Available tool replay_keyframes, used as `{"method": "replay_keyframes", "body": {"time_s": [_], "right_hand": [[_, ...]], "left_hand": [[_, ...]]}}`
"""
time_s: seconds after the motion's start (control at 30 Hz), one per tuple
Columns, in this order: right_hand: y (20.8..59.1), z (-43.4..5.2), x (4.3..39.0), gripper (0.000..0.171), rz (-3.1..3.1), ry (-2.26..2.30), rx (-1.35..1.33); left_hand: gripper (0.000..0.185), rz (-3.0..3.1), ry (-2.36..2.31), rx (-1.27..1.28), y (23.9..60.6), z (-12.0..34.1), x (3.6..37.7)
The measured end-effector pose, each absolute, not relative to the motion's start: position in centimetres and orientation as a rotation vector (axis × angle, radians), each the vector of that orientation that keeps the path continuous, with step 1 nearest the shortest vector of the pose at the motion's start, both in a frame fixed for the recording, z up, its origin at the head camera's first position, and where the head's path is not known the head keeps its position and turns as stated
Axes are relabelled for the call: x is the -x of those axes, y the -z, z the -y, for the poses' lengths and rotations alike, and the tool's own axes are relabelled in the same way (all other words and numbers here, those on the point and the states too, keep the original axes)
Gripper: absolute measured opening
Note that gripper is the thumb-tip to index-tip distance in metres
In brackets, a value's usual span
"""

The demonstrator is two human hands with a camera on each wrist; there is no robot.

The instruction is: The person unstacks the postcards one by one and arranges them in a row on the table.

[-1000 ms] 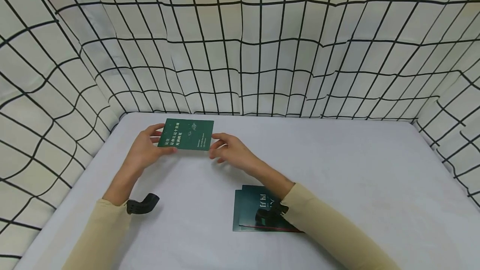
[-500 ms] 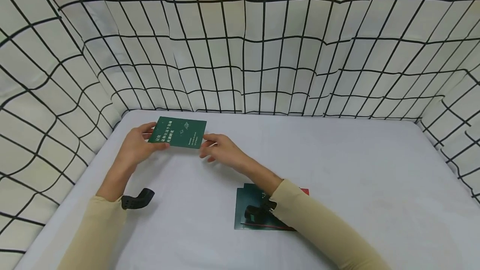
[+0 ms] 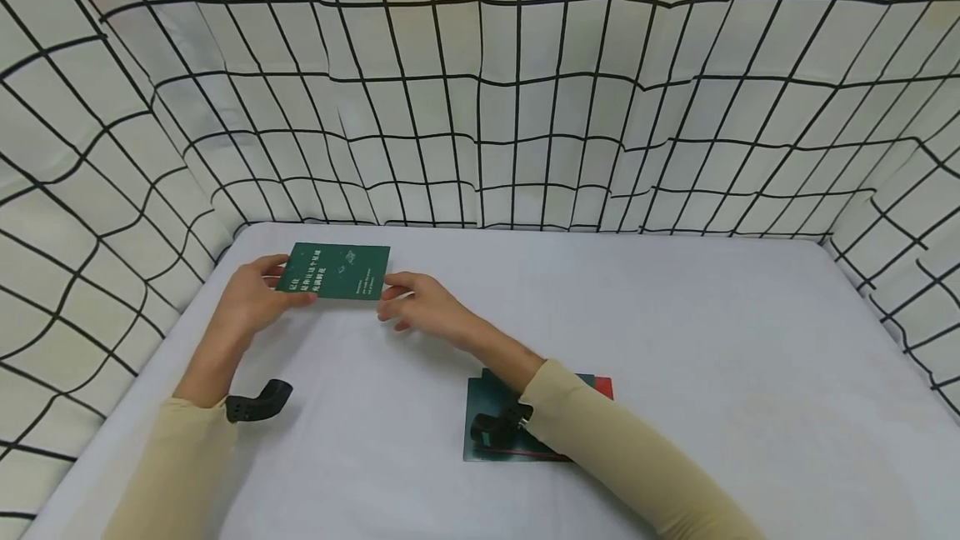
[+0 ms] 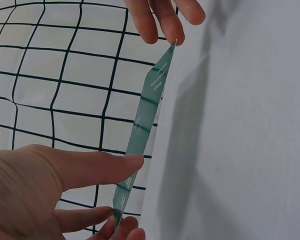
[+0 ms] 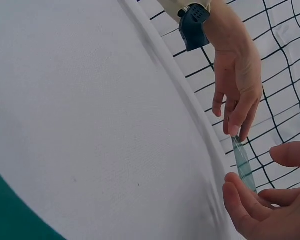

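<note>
Green, thin rectangular card (image 3: 333, 271) is pinched at opposite edges by left hand (image 3: 251, 300) and right hand (image 3: 420, 307) above smooth white table (image 3: 675, 340).

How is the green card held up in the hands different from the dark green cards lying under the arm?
The green printed card is single, held above the white table between the left hand and right hand. The dark green cards are stacked flat on the table, partly hidden by the right sleeve, with red showing. Both are rectangular.
</note>
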State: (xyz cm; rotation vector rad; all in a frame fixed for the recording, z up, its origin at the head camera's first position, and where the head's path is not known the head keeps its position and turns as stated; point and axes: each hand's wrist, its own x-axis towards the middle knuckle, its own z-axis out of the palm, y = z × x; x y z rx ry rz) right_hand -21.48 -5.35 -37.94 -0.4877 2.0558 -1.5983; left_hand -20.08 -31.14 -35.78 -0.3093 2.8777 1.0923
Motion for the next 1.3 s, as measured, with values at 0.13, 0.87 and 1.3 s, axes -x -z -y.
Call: {"method": "replay_keyframes", "body": {"time_s": [0.13, 0.87, 1.3], "right_hand": [[38.0, 5.7, 21.5, 0.063, -2.045, 1.587, 0.503], [38.6, 8.5, 21.2, 0.063, -2.071, 1.480, 0.592], [38.9, 9.6, 21.3, 0.063, -2.102, 1.456, 0.616]], "left_hand": [[0.086, -2.889, -1.063, 0.349, 36.0, 31.5, 20.1], [0.077, -2.834, -1.049, 0.502, 36.4, 33.9, 20.4], [0.079, -2.786, -0.984, 0.472, 36.8, 35.2, 20.6]]}}
